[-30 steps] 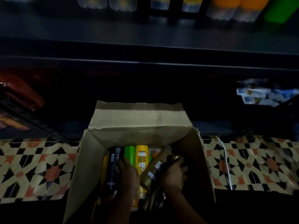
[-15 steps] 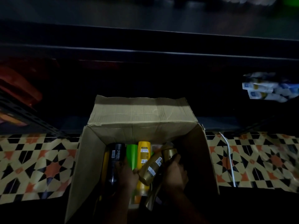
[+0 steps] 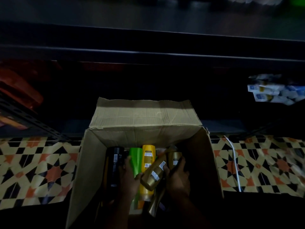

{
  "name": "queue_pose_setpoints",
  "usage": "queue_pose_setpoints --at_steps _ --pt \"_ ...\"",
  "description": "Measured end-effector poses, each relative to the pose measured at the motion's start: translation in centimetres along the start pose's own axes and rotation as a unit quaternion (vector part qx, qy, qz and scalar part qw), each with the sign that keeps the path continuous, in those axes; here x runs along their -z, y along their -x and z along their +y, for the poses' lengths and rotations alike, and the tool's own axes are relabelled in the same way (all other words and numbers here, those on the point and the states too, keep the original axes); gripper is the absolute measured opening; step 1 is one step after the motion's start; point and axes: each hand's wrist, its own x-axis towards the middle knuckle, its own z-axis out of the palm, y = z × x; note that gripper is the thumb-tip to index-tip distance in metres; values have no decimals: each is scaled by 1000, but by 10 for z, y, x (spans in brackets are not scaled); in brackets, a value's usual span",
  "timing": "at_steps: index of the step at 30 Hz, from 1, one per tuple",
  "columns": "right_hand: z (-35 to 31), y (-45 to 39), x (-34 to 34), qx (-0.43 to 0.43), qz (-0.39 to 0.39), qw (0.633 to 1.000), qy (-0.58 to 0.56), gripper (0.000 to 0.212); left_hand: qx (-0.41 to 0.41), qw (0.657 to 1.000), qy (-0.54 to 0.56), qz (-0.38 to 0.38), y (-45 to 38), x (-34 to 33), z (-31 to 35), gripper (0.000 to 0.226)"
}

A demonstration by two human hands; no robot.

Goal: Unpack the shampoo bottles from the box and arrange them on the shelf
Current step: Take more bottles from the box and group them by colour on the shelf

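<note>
An open cardboard box [image 3: 145, 133] stands on the patterned floor in front of a dark shelf [image 3: 148, 19]. Inside lie a black bottle [image 3: 114, 164], a green bottle [image 3: 136, 160], a yellow bottle [image 3: 148, 158] and gold bottles. My left hand [image 3: 129, 177] reaches into the box and grips the green bottle, its fingers between the black and green ones. My right hand [image 3: 177, 178] grips an upright gold bottle [image 3: 175, 158]. A second gold bottle [image 3: 155, 175] leans tilted between my two hands.
The patterned floor [image 3: 38, 169] spreads to both sides of the box. A white cable [image 3: 235, 162] lies on it at the right. White and blue packs [image 3: 274, 90] sit on a low shelf at the right. Red packages [image 3: 18, 86] fill the left shelf.
The view has tilted down a little, so the upper shelf's bottles are nearly out of sight. Both hands stay in the box; the right hand has closed further round the gold bottle.
</note>
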Motion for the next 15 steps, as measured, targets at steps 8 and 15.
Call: queue_pose_setpoints --at_steps 8,15 --pt "-4 7 3 46 10 999 -9 96 7 990 140 -21 7 17 11 114" --pt "-35 33 19 72 23 992 -100 98 -105 985 139 15 36 38 45 112"
